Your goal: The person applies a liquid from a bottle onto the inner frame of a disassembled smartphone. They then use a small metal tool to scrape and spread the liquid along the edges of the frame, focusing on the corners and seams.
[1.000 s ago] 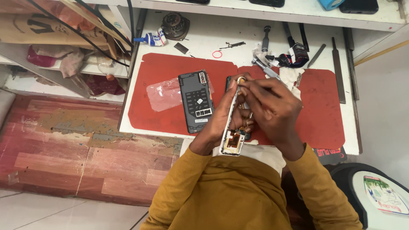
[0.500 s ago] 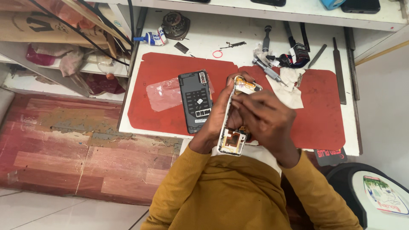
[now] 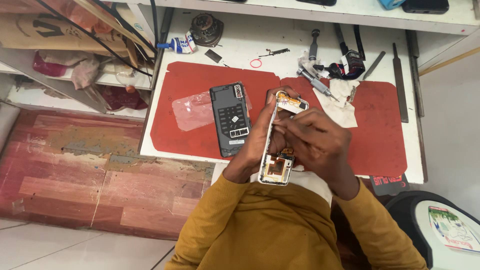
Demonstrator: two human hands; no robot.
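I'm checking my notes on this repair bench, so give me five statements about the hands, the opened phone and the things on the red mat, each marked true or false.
1. The left hand grips the opened phone frame along its edge. True.
2. The right hand lies flat on the red mat. False: it works over the frame.
3. A dark back cover lies on the mat beside the frame. True.
4. A screwdriver lies on crumpled white paper. True.
5. The glue tube lies on the mat. False: it lies on the white table.
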